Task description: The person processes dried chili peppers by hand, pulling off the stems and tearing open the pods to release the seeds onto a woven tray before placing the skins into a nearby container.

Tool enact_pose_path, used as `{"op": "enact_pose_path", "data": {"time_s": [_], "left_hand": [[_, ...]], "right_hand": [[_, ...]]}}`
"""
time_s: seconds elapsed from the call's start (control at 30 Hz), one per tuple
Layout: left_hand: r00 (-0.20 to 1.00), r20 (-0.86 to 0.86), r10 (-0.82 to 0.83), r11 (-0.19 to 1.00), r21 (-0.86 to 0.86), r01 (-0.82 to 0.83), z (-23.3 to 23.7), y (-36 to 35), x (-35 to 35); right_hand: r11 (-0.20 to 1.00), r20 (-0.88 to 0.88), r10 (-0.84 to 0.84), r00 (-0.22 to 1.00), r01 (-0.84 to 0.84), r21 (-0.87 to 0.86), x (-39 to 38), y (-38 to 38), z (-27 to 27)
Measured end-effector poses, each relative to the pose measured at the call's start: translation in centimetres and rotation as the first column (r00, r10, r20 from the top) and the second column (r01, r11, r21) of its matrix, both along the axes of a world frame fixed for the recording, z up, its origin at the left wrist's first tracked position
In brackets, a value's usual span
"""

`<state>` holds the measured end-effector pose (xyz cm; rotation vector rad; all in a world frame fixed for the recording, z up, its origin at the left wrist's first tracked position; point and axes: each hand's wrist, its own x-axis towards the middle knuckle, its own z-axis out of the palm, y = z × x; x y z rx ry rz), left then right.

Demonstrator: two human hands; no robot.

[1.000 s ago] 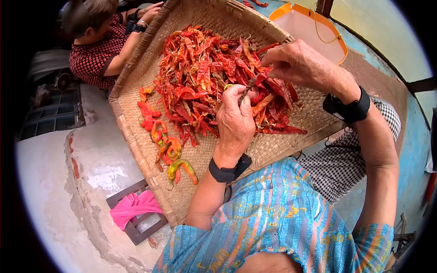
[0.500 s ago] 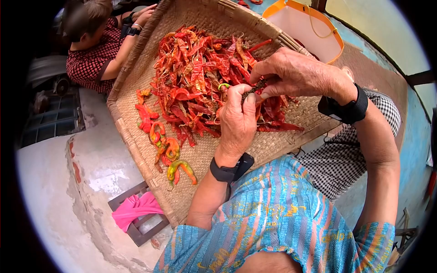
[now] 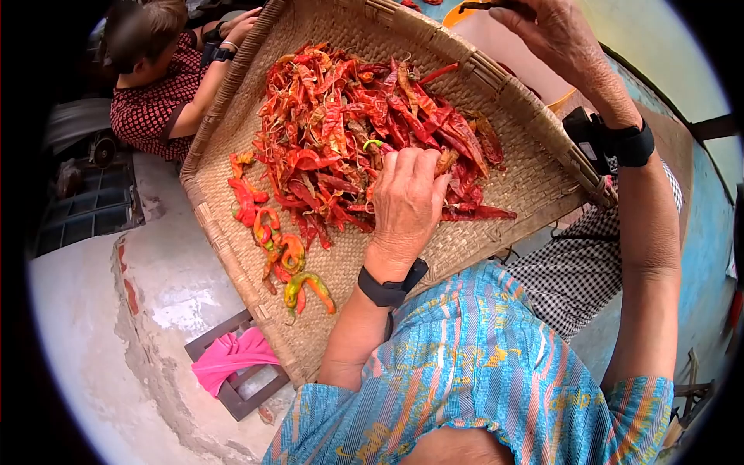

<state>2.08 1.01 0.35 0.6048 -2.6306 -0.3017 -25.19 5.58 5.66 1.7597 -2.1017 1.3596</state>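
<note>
A heap of dried red chili peppers (image 3: 325, 132) lies on a woven bamboo tray (image 3: 232, 167). My left hand (image 3: 408, 190) rests on the near side of the heap with its fingers curled down into it. A pepper with a bright green stem (image 3: 373, 144) shows beside these fingers; what the fingertips grip is hidden. Beyond the tray's right rim, at the top of the view, my right hand (image 3: 554, 35) pinches a dark, shrivelled chili pepper (image 3: 482, 5). Orange and green fresher-looking peppers (image 3: 291, 256) lie apart on the tray's left side.
An orange-rimmed pale container (image 3: 496, 43) stands beyond the tray's right rim. Another person in a patterned shirt (image 3: 147, 108) is at the upper left, hands near the tray's edge. A pink cloth (image 3: 232, 356) hangs over a dark wooden frame (image 3: 252, 399) below left.
My right hand has left my left hand and moved up and right past the tray's rim, carrying the dark pepper. My left hand has lowered onto the heap, fingers curling down.
</note>
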Motion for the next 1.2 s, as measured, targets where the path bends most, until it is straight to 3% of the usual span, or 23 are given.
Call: {"op": "enact_pose_path", "data": {"time_s": [0.07,0.13,0.2,0.27,0.3,0.33,0.37,0.4,0.47,0.5,0.53,0.63,0.77,0.83,0.87,0.9,0.93,0.97,1.03,1.07,1.13,1.17,1.2], "left_hand": [[1.0,0.018,0.025,1.0,0.013,-0.026,0.0,0.0,-0.1],[0.999,-0.024,0.025,1.0,-0.017,-0.025,-0.3,-0.5,0.0],[0.996,-0.073,0.047,0.993,0.115,-0.038,-0.4,-0.7,0.5],[0.99,-0.116,0.076,0.967,0.249,-0.045,-0.2,-1.1,0.8],[0.976,-0.173,0.131,0.936,0.346,-0.065,0.0,-1.3,0.9],[0.956,-0.224,0.192,0.895,0.44,-0.076,0.3,-1.4,1.0],[0.919,-0.228,0.32,0.648,0.76,-0.037,0.8,-1.3,1.1],[0.92,-0.228,0.32,0.648,0.76,-0.037,1.2,-1.2,0.8],[0.804,-0.452,0.386,0.374,0.874,0.311,1.7,-1.0,0.4],[0.79,-0.495,0.362,0.337,0.86,0.384,1.5,-1.3,0.3],[0.79,-0.495,0.363,0.338,0.86,0.383,1.4,-1.5,0.1],[0.726,-0.548,0.417,0.126,0.825,0.551,1.3,-1.4,-0.5],[0.72,-0.531,0.447,0.088,0.827,0.556,1.5,-1.4,-1.0],[0.767,-0.469,0.439,0.307,0.88,0.362,1.8,-1.4,-1.0],[0.767,-0.467,0.439,0.306,0.881,0.362,1.8,-1.4,-0.9],[0.847,-0.402,0.348,0.495,0.846,0.198,1.7,-1.4,-0.8],[0.911,-0.306,0.275,0.67,0.741,0.046,1.5,-1.5,-0.7],[0.944,-0.229,0.237,0.739,0.673,-0.022,1.1,-1.5,-0.6],[0.989,-0.132,0.069,0.953,0.302,-0.027,0.8,-1.3,-0.6],[0.996,-0.085,0.003,0.993,0.115,0.006,0.7,-1.1,-0.7],[1.0,-0.014,-0.004,1.0,0.022,0.004,0.3,-0.7,-0.9],[0.998,0.057,-0.004,0.997,-0.072,0.008,0.2,-0.6,-1.0],[0.998,0.056,-0.003,0.997,-0.072,0.007,-0.2,-0.6,-1.1]], "right_hand": [[0.998,-0.08,-0.031,0.996,0.035,0.044,-0.8,0.6,-0.3],[0.987,-0.507,-0.102,0.856,0.021,-0.162,-0.8,1.0,-0.7],[0.986,-0.406,-0.082,0.91,0.016,-0.164,0.2,0.6,-0.8],[0.996,-0.278,0.086,0.957,-0.083,0.022,2.4,0.6,0.6],[0.979,-0.184,0.203,0.962,-0.206,0.001,1.8,-0.5,-1.6],[0.941,-0.081,0.31,0.947,-0.293,0.167,3.2,0.0,-1.0],[0.904,-0.002,0.412,0.911,-0.408,0.127,4.2,-0.3,-1.6],[0.854,0.07,0.51,0.857,-0.514,0.078,5.3,-0.6,-2.1],[0.761,0.249,0.586,0.771,-0.629,0.159,6.6,-0.3,-2.1],[0.725,0.31,0.602,0.736,-0.666,0.176,7.0,-0.2,-1.8],[0.685,0.369,0.613,0.698,-0.703,0.191,7.3,-0.1,-1.5],[0.681,0.418,0.624,0.661,-0.722,0.125,7.6,-0.2,-1.4],[0.699,0.377,0.618,0.69,-0.701,0.137,7.3,-0.3,-1.1],[0.736,0.385,0.613,0.69,-0.676,0.041,6.5,-0.5,-1.3],[0.763,0.389,0.611,0.69,-0.644,-0.056,6.0,-0.6,-1.3],[0.828,0.399,0.52,0.755,-0.561,-0.019,5.2,-0.4,-0.6],[0.852,0.171,0.523,0.835,-0.516,-0.086,4.0,-0.9,-0.3],[0.898,0.245,0.44,0.864,-0.43,-0.093,2.9,-0.3,0.2],[0.936,0.317,0.351,0.881,-0.34,-0.093,1.4,0.4,1.5],[0.958,0.323,0.284,0.903,-0.252,-0.138,-0.1,0.2,1.0],[0.972,0.343,0.145,0.928,-0.069,-0.224,-1.8,0.1,0.8],[0.98,0.202,0.027,0.979,0.014,-0.198,-2.4,0.6,0.7],[0.98,0.201,0.028,0.979,0.013,-0.198,-2.7,0.7,0.5]]}}
